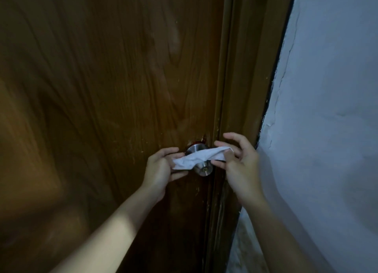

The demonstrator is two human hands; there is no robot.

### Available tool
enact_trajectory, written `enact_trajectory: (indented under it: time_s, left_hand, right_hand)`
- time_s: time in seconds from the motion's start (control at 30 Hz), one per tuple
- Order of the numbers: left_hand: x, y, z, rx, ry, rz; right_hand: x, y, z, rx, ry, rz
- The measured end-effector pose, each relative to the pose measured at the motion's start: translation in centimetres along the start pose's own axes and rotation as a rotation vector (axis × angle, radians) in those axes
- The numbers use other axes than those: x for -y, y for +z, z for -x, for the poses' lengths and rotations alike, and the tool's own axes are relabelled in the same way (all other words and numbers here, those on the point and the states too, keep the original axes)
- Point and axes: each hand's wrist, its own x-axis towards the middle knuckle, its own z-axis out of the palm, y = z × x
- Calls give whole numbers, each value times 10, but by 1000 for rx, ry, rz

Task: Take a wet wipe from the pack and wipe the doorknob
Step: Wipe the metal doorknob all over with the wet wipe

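A dim wooden door with a strong brown grain fills most of the view, its frame running down just right of centre and a pale, cracked plaster wall beyond that. Low on the door, close to its closing edge, sits a brushed-metal doorknob with a keyhole in its face (a small brassy spot at the centre). A white wet wipe is stretched in a rumpled band across the top of the knob, lying on the metal and hiding its upper half. The left hand is closed on the wipe's left end, thumb on top and fingers curled underneath, just left of the knob. The right hand pinches the wipe's right end between thumb and forefinger, its other fingers spread loosely above, in front of the door frame. The two hands are apart, one on either side of the knob, with the wipe drawn between them. Both bare forearms reach up from the bottom of the view. The pack does not show here.
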Motion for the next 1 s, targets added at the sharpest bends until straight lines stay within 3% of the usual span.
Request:
enact_trajectory:
  time_s: [0.13, 0.17, 0.23, 0.27, 0.33, 0.4, 0.6, 0.77, 0.9, 1.0]
  left_hand:
    - [7, 4, -2, -198, 63, -18]
    - [11, 3, 0, -250, 169, -115]
    - [21, 3, 7, -266, 543, -437]
    - [28, 2, 9, -193, 737, -614]
    - [41, 5, 9, -1, 945, -944]
    - [50, 7, 5, 66, 965, -1113]
    - [40, 9, -8, -7, 845, -1110]
    - [31, 0, -19, 106, 865, -1252]
    - [23, 1, -21, 94, 856, -1350]
    - [17, 6, -18, 142, 812, -1389]
  right_hand:
    - [0, 3, -7, -90, -230, 331]
    - [-1, 4, -8, -83, -267, 396]
    - [-2, 6, -10, -82, -322, 489]
    - [-3, 7, -11, -83, -344, 516]
    - [-3, 10, -12, -69, -367, 532]
    - [-2, 11, -15, -41, -376, 603]
    - [2, 9, -14, 138, -358, 1034]
    - [7, 7, 4, 136, -157, 1323]
    - [6, 17, 16, 82, -154, 1299]
    - [-5, 26, 14, 43, -258, 929]
